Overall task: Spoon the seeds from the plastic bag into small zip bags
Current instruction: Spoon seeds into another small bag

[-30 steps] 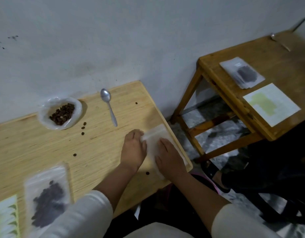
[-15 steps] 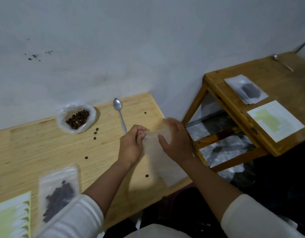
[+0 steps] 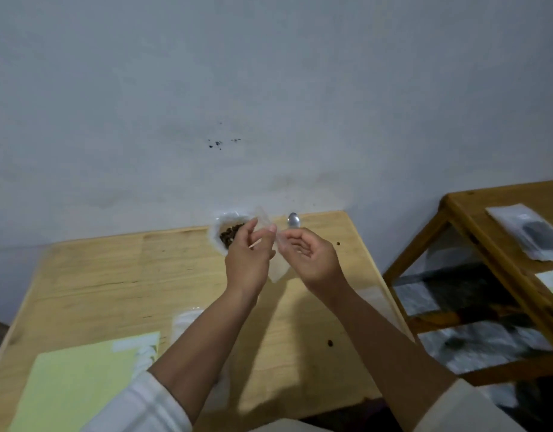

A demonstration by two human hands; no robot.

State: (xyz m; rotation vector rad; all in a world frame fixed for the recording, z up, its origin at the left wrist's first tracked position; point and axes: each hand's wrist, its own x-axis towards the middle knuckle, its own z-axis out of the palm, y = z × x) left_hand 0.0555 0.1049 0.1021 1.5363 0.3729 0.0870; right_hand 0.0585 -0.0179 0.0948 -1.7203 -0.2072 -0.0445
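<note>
Pinching one clear zip bag point(image 3: 276, 257) above the bench point(image 3: 113, 275), both hands, left point(image 3: 245, 260) and right point(image 3: 312, 260), hide part of the seed bag point(image 3: 227, 233) at 12 o'clock; one spoon point(image 3: 294, 220) lies beside it.

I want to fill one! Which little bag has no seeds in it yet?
The clear zip bag held up between both hands. It looks empty, while the zip bag on the side table has a dark heap inside.

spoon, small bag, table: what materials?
Spoon: looks like metal, shiny silver bowl with a bright glint; the handle is hidden. Small bag: thin clear plastic, see-through and limp, pinched between the left hand and right hand. Table: light wood, visible grain, smooth finish, possibly laminate.
</note>
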